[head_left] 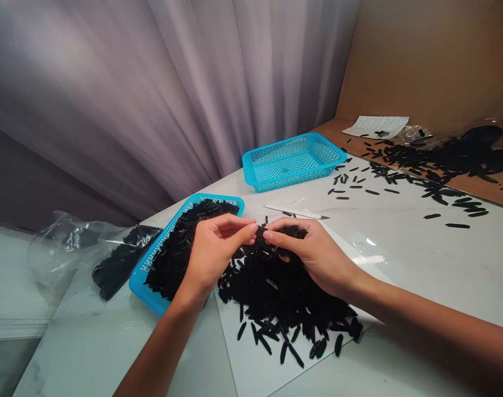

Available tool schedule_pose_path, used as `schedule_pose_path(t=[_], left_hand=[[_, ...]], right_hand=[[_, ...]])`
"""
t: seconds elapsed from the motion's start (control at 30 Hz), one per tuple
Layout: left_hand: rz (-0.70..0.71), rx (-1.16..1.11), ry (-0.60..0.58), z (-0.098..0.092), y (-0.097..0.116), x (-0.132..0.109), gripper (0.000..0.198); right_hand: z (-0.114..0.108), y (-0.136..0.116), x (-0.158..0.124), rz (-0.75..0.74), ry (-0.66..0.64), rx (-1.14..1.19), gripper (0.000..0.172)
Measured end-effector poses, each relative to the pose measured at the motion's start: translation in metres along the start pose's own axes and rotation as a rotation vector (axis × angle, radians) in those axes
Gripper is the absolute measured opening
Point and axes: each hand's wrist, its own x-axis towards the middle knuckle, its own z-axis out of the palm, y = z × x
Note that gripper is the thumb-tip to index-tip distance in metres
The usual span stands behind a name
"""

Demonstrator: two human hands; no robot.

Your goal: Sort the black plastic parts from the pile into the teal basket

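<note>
A clump (282, 234) of small black rod-shaped pieces is being pinched by the left hand (212, 256) and the right hand (313, 253), their fingertips (251, 231) nearly closed on it above a heap (282, 286) on a white sheet (235, 375). More pieces are being held in a blue plastic basket (152, 281), while a clear plastic bag (69, 248), a second blue basket (290, 162) and scattered pieces (437, 187) are lying farther off.

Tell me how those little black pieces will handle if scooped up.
The small black pieces look stiff and light, since they stay straight in a loose heap. They will probably slide apart easily, judging by strays across the white sheet.
</note>
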Motion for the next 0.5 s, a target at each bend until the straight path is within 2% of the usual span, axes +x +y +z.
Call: schedule_pose_path(t=[0.33, 0.5], left_hand=[[-0.041, 0.13, -0.075, -0.0083, 0.0062, -0.0015, 0.011], [-0.083, 0.126, -0.061, -0.0065, 0.0061, -0.0001, 0.012]], right_hand=[[0.0005, -0.0049, -0.0003, 0.03, -0.025, 0.078, 0.015], [0.0005, -0.0034, 0.0007, 0.059, -0.03, 0.11, 0.015]])
